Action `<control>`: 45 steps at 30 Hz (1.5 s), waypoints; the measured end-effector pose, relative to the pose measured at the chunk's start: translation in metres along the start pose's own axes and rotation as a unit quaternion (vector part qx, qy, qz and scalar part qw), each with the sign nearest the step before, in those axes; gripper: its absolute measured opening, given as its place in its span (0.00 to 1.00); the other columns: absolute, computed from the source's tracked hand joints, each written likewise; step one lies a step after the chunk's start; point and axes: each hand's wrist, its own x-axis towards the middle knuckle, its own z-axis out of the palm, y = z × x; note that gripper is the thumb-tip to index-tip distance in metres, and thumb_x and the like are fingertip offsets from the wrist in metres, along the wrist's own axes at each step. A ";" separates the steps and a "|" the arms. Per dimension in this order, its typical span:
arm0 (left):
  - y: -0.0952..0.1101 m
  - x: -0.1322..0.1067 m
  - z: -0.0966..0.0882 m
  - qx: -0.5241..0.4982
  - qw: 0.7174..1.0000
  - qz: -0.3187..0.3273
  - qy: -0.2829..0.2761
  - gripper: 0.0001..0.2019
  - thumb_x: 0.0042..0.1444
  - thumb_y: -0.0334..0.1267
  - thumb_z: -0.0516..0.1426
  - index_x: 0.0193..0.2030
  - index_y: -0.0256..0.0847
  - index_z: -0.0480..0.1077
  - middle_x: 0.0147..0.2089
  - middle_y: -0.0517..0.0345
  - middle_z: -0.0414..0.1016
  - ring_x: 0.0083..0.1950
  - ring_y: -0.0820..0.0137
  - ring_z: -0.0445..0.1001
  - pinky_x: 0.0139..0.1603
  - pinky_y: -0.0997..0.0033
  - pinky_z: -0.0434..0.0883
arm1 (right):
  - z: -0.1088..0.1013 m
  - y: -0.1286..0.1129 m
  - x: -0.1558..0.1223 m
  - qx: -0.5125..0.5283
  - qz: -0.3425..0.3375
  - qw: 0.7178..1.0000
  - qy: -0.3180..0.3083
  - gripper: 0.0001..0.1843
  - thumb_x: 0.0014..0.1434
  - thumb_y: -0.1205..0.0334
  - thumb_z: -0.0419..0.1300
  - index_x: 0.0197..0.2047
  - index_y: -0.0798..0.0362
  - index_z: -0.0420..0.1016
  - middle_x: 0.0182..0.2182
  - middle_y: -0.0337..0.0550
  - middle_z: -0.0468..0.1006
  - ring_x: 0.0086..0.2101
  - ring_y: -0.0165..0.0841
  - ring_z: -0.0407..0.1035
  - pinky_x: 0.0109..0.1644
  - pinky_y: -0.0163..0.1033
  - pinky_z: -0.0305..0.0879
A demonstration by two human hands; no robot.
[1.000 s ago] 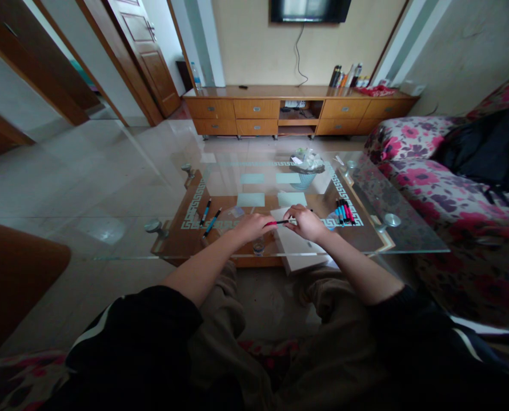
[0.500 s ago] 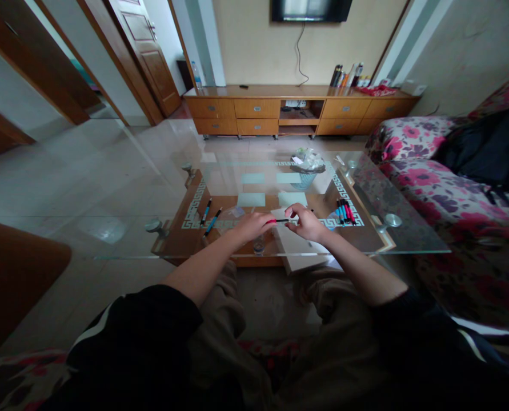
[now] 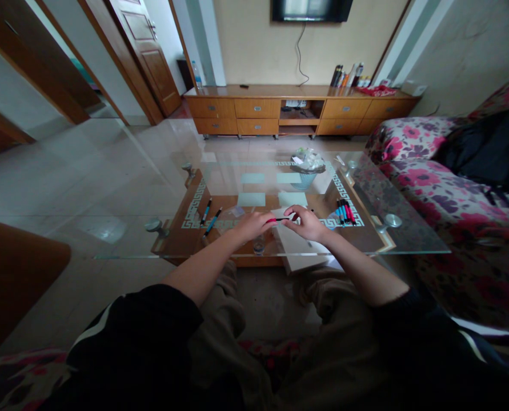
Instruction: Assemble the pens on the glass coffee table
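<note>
- From my remote seat I see one slim stick-shaped pen, pink-red and black (image 3: 281, 220), suspended between the two hands and lying nearly level; its pink-red part is beside the left fingers, its dark part points toward the right hand, and finer details are too small to read.
- My left hand (image 3: 254, 225) has its fingers closed together, pinching the pen's pink-red end.
- My right hand (image 3: 308, 224) is curled at the dark end, thumb and forefinger bowed with a gap between them; I cannot tell whether their tips press on the pen.
- Below and partly behind the right hand I make out a flat white box-like block (image 3: 299, 245), and just below the left hand a small clear round container (image 3: 259, 246).
- Left of the left hand are two blue-and-black stick pens (image 3: 212, 221), both slanted.
- Right of the right hand lies a row of blue, pink-red and black pens (image 3: 345, 212), close side by side.
- Beyond both hands, past the clear glass-topped table (image 3: 408, 250), stands a long brown wooden cabinet (image 3: 257, 108).
</note>
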 end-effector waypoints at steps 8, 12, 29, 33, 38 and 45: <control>0.001 -0.001 -0.001 0.017 1.000 -0.004 0.003 0.15 0.71 0.49 0.52 0.50 0.44 0.75 0.42 0.53 0.82 0.43 0.66 0.80 0.42 0.73 0.69 | 0.002 0.003 0.000 0.049 0.036 0.998 0.001 0.16 0.59 0.49 0.66 0.43 0.51 0.75 0.39 0.43 0.80 0.33 0.34 0.74 0.39 0.40 0.71; 0.000 0.000 0.000 0.016 1.000 -0.005 0.005 0.15 0.72 0.49 0.52 0.50 0.44 0.75 0.42 0.53 0.82 0.42 0.66 0.80 0.42 0.73 0.69 | 0.003 0.000 -0.001 0.067 0.050 0.996 0.011 0.18 0.61 0.45 0.64 0.43 0.51 0.75 0.39 0.44 0.81 0.32 0.33 0.73 0.38 0.40 0.71; -0.002 -0.001 0.003 0.005 1.000 -0.013 0.008 0.20 0.72 0.50 0.50 0.65 0.49 0.68 0.51 0.52 0.82 0.48 0.64 0.81 0.45 0.72 0.72 | -0.003 -0.007 0.006 0.286 0.167 0.942 0.059 0.23 0.48 0.45 0.73 0.41 0.53 0.80 0.33 0.42 0.80 0.27 0.29 0.68 0.29 0.35 0.65; -0.002 0.000 0.003 0.017 1.000 -0.011 0.004 0.19 0.73 0.50 0.49 0.63 0.49 0.70 0.50 0.53 0.83 0.47 0.63 0.82 0.45 0.71 0.72 | -0.004 -0.010 0.006 0.327 0.196 0.922 0.072 0.24 0.45 0.47 0.76 0.41 0.53 0.80 0.32 0.40 0.79 0.27 0.28 0.68 0.27 0.34 0.64; -0.002 -0.001 0.003 0.019 1.000 -0.008 0.006 0.19 0.73 0.49 0.48 0.62 0.48 0.71 0.47 0.52 0.83 0.45 0.64 0.82 0.44 0.71 0.72 | -0.005 -0.007 0.007 0.349 0.220 0.907 0.090 0.25 0.44 0.49 0.77 0.42 0.53 0.79 0.31 0.39 0.78 0.28 0.29 0.71 0.27 0.33 0.63; 0.003 -0.002 -0.003 0.023 0.999 -0.027 -0.003 0.19 0.73 0.49 0.47 0.61 0.50 0.71 0.46 0.53 0.83 0.46 0.63 0.81 0.44 0.70 0.72 | -0.008 -0.007 0.009 0.381 0.241 0.884 0.124 0.27 0.42 0.54 0.77 0.44 0.52 0.76 0.29 0.37 0.76 0.27 0.28 0.71 0.25 0.30 0.60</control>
